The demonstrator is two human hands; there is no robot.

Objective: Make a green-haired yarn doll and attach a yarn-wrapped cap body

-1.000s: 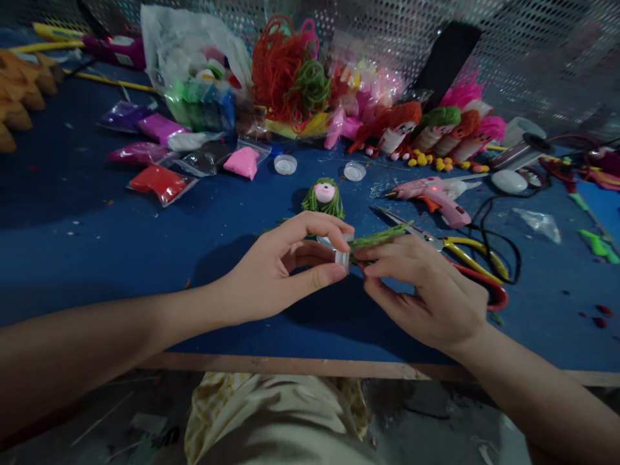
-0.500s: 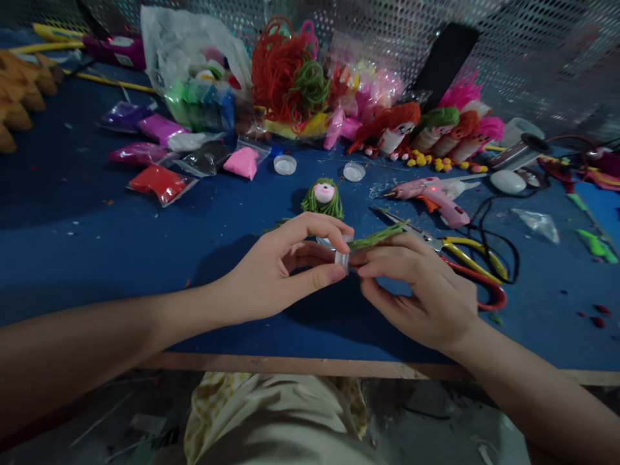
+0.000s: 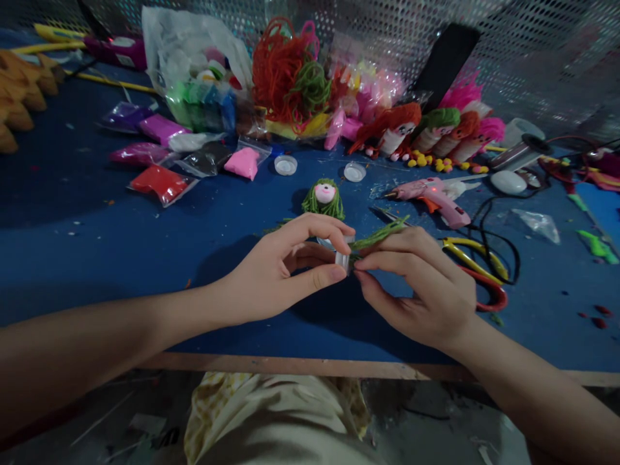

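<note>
My left hand [image 3: 295, 268] pinches a small clear plastic cap [image 3: 341, 259] on edge between thumb and fingers. Close on its right, my right hand [image 3: 421, 284] has thumb and forefinger pressed together on strands of green yarn [image 3: 380, 234], which run along the fingers beside the cap. How the yarn meets the cap is partly hidden by my fingers. Just beyond the hands a doll's head [image 3: 325, 194] with green yarn hair and a pink face rests on the blue table. Scissors [image 3: 477, 255] with yellow and red handles lie partly behind my right hand.
A pink glue gun [image 3: 431, 194] with a black cord lies at right. Two clear caps [image 3: 285, 165] sit beyond the doll's head. Several bags of coloured clay [image 3: 162, 184] are at left. Yarn bundles [image 3: 281, 71] and finished dolls [image 3: 394, 129] line the back.
My right thumb and forefinger have closed in slightly around the green yarn by the cap. The left hand and the things on the table stay practically unchanged.
</note>
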